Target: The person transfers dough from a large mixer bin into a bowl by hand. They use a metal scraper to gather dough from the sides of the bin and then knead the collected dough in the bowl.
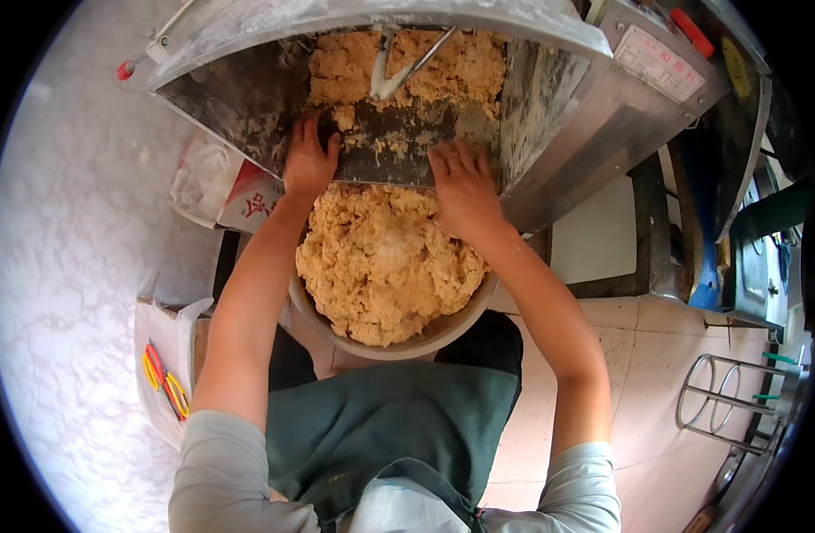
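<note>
A metal dough mixer trough (pixel 407 147) is tipped toward me, its lower lip over a wide bowl (pixel 372 353). Crumbly yellow-brown dough (pixel 390 258) is heaped in the bowl, up to its rim. More dough (pixel 461 71) lies deeper in the trough around a bent mixing arm (pixel 385 80). My left hand (pixel 310 160) rests at the left of the lip, fingers stretched onto the metal and thumb apart. At the right of the lip lies my right hand (pixel 467 191), its fingers extended over the edge and its heel next to the dough. Neither hand holds dough that I can see.
Left of the trough sits a red and white bag (pixel 248 195). Scissors with yellow handles (pixel 154 371) and a red-handled tool lie on a box (pixel 163 329) beside my left arm. A wire rack (pixel 727 400) stands at the right on a tiled floor (pixel 549 391).
</note>
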The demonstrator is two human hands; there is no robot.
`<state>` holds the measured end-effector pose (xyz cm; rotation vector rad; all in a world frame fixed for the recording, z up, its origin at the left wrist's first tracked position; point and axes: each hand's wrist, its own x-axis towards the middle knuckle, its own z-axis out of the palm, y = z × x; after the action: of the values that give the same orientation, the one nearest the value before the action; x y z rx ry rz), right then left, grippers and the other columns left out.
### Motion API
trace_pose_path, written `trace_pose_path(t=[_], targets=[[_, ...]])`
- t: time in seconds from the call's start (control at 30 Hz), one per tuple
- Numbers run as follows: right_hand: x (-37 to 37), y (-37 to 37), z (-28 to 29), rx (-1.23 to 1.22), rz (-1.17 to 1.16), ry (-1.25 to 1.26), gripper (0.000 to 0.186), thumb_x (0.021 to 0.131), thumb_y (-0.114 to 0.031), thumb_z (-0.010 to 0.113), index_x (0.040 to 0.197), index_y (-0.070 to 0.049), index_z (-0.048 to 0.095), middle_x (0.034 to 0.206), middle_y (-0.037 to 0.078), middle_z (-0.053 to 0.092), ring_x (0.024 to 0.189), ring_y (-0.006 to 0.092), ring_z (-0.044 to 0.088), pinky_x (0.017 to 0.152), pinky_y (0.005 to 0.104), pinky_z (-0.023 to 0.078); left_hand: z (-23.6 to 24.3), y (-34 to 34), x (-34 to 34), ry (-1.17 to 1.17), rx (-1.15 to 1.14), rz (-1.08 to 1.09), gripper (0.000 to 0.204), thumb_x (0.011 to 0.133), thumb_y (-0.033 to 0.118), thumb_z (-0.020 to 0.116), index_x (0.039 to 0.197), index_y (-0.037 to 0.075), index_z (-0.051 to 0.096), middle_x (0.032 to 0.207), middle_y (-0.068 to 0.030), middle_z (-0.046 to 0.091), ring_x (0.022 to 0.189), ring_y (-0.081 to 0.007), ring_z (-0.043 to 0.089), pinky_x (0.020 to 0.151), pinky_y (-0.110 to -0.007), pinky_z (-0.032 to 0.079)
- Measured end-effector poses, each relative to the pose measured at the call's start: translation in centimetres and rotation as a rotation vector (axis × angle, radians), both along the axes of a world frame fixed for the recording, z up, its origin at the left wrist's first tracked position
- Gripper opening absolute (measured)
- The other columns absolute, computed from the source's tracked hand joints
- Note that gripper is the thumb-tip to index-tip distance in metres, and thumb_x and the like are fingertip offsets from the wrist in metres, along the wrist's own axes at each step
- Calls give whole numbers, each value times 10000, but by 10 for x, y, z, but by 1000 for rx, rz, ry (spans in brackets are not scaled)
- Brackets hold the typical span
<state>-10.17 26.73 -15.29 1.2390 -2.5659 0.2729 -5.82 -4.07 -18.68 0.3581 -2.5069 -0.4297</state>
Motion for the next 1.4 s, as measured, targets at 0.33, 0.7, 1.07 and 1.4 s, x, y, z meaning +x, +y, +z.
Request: trace_pose_path(t=[0.33,0.7,1.07,1.4], targets=[[-29,-38,-32,338,-9,225,597,1025,-118,596,1555,48,377,1596,266,377,1488,407,359,1250,539,332,19,-11,-5,-107,124,5,620,1020,338,602,1508,27,377,1446,-291,469,1327,-479,496,1049,-529,486],[12,-19,142,435,188,-224,580,780,-74,700,1323,81,568,1278,251,647,1152,375,660,944,448,572,94,-54,-90,-227,180,18,606,1097,419,465,1459,-67,433,1237,-284,647,1065,-447,653,882,-549,530],[20,-21,170,299,203,-292,606,724,-39,639,1328,13,627,1169,199,715,1066,365,697,897,465,585,90,-162,-160,-621,66,-155,600,1118,454,344,1282,-64,600,992,-202,650,830,-279,594,842,-537,454],[5,-4,153,283,221,-292,666,688,-18,643,1352,30,620,1203,206,712,1105,367,675,940,444,576,129,-76,-161,-501,672,24,464,1100,410,372,902,32,554,769,-120,507,738,-253,467,823,-502,418]])
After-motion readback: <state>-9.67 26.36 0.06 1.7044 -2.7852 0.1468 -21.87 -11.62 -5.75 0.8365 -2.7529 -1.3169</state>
